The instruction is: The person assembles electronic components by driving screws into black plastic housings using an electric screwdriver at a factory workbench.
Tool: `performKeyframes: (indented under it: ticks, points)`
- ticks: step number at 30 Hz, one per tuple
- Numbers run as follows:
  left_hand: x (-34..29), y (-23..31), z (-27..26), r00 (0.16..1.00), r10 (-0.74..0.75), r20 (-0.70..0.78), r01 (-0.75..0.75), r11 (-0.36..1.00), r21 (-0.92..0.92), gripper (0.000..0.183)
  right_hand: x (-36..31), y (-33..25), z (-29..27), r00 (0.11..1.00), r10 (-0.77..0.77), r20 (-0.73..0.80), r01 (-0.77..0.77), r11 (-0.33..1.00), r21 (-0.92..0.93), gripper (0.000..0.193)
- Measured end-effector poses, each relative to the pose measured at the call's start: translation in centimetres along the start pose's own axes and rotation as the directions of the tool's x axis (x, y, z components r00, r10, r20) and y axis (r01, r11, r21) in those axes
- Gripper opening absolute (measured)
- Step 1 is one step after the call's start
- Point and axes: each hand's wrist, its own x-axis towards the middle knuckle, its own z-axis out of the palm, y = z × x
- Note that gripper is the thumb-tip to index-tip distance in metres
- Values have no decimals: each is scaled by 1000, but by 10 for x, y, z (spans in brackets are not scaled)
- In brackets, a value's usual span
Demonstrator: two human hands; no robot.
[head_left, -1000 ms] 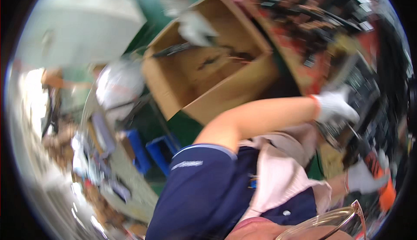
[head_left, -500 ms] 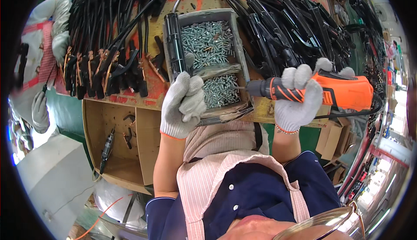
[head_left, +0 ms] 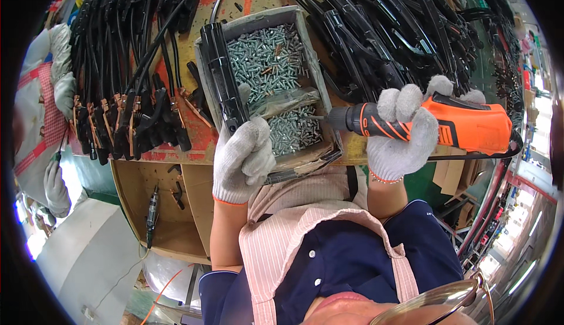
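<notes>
My left hand (head_left: 244, 163), in a white knit glove, is closed around the lower end of a glossy black electrode holder handle (head_left: 222, 72). The handle tilts over the left side of a screw bin, and a cable leaves its upper end. My right hand (head_left: 405, 140), gloved alike, grips an orange and black power screwdriver (head_left: 473, 126). Its bit points left, over the near part of the bin. Small silvery screws (head_left: 267, 60) fill the grey bin (head_left: 322, 84), which a crumpled plastic strip divides in two. Any screw between my left fingers is hidden.
Black cables with bare copper-coloured jaws (head_left: 117, 113) lie at the left of the worktable. More black handles (head_left: 405, 25) are heaped at the right. Below the table edge, a cardboard box (head_left: 170, 225) holds another tool. A co-worker's gloved hand (head_left: 56, 190) shows at far left.
The black handle has tilted, its upper end swinging left. The bin and table have shifted slightly left in the view. Both hands keep their grips, and the screwdriver stays nearly in place.
</notes>
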Motion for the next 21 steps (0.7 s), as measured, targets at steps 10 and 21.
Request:
performKeyframes:
  ticks: [10, 21]
  points:
    - [5, 1, 3, 995, 30, -93, -26, 998, 49, 62, 9, -2, -1, 998, -32, 46, 33, 999, -32, 57]
    - [8, 2, 20, 974, 26, -224, 25, 975, 222, 19, 3, 8, 0, 995, -97, 2, 96, 991, -90, 72]
